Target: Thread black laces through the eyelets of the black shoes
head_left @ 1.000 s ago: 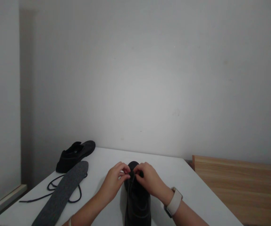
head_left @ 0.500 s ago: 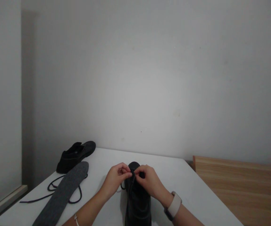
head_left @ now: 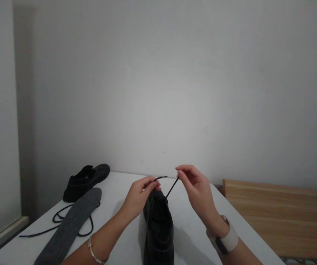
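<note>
A black shoe (head_left: 160, 235) stands on the white table in front of me, its toe pointing toward the wall. Above its front part, my left hand (head_left: 139, 193) pinches one end of a black shoelace (head_left: 172, 188), whose tip sticks out to the right. My right hand (head_left: 198, 187), raised to the right of the shoe, grips the other end between thumb and fingers. That stretch of lace runs taut down to the shoe's eyelets. The left fingers partly cover the toe.
A second black shoe (head_left: 85, 182) sits at the table's far left. Nearer lie a grey insole (head_left: 71, 224) and a loose black lace (head_left: 41, 232) partly beneath it. A wooden board (head_left: 277, 217) stands right of the white table (head_left: 199, 228), and a wall rises behind.
Both hands have come apart from the shoe's lacing. The right hand has risen to the right, drawing a lace end out; the left has lifted slightly with the other end.
</note>
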A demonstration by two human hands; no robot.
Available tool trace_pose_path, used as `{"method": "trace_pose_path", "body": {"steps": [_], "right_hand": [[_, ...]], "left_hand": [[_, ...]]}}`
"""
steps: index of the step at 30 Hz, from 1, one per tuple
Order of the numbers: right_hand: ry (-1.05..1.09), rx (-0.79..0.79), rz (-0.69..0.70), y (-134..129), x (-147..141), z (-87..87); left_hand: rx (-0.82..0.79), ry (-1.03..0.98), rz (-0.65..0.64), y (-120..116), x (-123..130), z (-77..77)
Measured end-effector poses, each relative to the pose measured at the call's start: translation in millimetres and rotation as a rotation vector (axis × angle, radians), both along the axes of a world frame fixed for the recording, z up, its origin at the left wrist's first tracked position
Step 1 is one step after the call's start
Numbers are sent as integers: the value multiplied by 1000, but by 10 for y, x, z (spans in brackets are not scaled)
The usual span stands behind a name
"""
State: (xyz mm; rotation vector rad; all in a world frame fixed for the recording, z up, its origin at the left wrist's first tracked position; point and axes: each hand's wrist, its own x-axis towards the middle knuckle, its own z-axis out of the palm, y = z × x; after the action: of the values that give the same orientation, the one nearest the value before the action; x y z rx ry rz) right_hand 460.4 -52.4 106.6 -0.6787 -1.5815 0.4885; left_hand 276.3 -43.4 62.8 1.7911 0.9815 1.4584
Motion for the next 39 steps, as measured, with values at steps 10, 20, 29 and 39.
{"method": "trace_pose_path", "body": {"steps": [10,20,29,39], "right_hand": [[194,-176,410,-16,-126,96],[27,88,160,143,-381,211],[-94,-200,6,325,22,-448],[-343,-561,144,451,21,-959]], "left_hand": [[-119,42,-70,62,130,70],[-31,205,-245,-12,186,203],[-67,113,-150,21,50,55],[-91,46,-184,12,88,39]]}}
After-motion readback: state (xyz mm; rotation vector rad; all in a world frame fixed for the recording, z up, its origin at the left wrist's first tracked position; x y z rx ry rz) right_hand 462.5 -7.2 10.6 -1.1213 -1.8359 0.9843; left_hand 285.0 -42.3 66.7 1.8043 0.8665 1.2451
